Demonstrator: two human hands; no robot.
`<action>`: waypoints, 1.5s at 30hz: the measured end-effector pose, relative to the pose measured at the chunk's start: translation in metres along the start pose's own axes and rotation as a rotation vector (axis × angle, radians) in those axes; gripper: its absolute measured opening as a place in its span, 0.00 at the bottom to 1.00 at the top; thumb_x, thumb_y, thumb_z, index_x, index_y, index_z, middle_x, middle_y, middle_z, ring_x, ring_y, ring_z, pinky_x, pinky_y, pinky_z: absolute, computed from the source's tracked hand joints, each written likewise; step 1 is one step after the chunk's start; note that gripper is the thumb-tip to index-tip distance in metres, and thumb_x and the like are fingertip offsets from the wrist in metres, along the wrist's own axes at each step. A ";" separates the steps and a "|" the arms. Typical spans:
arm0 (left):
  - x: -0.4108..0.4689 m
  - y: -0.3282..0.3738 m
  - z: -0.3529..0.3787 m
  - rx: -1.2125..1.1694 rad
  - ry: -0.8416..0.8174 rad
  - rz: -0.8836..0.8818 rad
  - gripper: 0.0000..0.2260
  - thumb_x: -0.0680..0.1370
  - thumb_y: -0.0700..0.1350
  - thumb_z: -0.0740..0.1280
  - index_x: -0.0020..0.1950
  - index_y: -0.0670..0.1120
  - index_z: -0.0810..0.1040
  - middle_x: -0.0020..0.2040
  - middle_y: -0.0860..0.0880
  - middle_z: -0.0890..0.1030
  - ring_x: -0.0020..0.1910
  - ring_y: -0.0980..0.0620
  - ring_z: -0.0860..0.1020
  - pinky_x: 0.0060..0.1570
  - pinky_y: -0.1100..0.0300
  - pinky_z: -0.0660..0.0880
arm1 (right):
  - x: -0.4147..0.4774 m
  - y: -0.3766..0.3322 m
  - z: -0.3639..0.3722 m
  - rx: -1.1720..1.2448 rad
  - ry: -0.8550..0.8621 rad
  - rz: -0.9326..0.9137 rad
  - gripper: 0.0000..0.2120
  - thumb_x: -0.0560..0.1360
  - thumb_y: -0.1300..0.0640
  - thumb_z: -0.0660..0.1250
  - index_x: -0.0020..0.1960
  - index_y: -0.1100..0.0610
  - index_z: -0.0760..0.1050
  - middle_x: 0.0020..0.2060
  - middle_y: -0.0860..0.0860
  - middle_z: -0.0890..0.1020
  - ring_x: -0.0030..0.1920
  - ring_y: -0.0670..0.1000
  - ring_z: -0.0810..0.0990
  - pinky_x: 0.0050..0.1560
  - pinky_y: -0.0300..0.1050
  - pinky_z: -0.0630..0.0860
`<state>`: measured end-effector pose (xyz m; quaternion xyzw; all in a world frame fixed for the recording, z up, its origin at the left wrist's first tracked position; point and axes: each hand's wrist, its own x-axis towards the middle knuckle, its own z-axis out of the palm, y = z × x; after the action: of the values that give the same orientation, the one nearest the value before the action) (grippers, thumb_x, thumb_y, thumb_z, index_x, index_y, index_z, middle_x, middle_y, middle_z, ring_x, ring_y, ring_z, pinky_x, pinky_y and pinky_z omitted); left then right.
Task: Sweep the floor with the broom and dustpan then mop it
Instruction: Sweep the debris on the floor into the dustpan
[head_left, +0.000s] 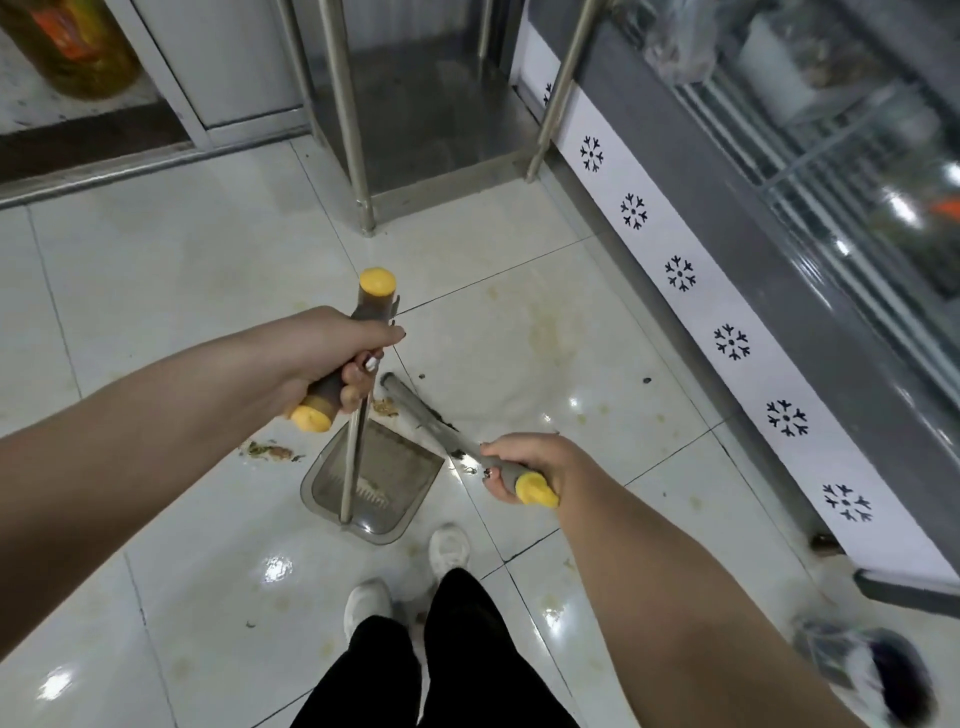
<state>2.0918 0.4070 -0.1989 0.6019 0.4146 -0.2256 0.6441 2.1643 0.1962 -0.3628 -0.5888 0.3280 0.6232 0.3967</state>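
One translucent dustpan on glossy tiles

1. A single view comes from a camera worn on the person's head.
2. It faces forward and steeply down, so the tiled floor fills most of the picture, and the person's own legs and white shoes stand at the bottom edge.
3. It sits near the work. Both forearms enter from the lower corners, with the left hand gripping the dustpan just left of centre and the right hand gripping the broom just right of it.
4. The wide lens bends lines: the freezer front slants down the right side, and the metal table legs lean at the top.
5. The lower right corner is blurred.
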 end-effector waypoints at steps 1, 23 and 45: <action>-0.002 -0.003 -0.002 0.003 -0.010 0.001 0.17 0.77 0.47 0.66 0.32 0.45 0.64 0.22 0.49 0.62 0.15 0.57 0.61 0.16 0.70 0.61 | -0.003 -0.001 0.003 -0.051 -0.004 -0.011 0.09 0.79 0.58 0.63 0.44 0.61 0.68 0.36 0.56 0.71 0.19 0.49 0.72 0.19 0.36 0.73; 0.010 0.065 0.166 0.127 -0.130 0.027 0.16 0.77 0.46 0.66 0.33 0.45 0.64 0.18 0.51 0.64 0.14 0.57 0.61 0.16 0.70 0.62 | -0.036 0.004 -0.213 0.077 0.315 -0.239 0.13 0.79 0.51 0.63 0.58 0.57 0.65 0.39 0.55 0.74 0.31 0.49 0.75 0.29 0.40 0.77; 0.104 0.170 0.331 0.296 -0.151 -0.024 0.17 0.76 0.47 0.67 0.31 0.45 0.65 0.18 0.52 0.64 0.14 0.58 0.62 0.17 0.70 0.62 | 0.029 -0.065 -0.433 0.084 0.436 -0.090 0.19 0.77 0.46 0.64 0.58 0.60 0.70 0.36 0.56 0.77 0.30 0.50 0.75 0.24 0.38 0.73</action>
<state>2.3708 0.1395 -0.2053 0.6664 0.3347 -0.3365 0.5750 2.4266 -0.1492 -0.4273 -0.7066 0.4050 0.4485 0.3681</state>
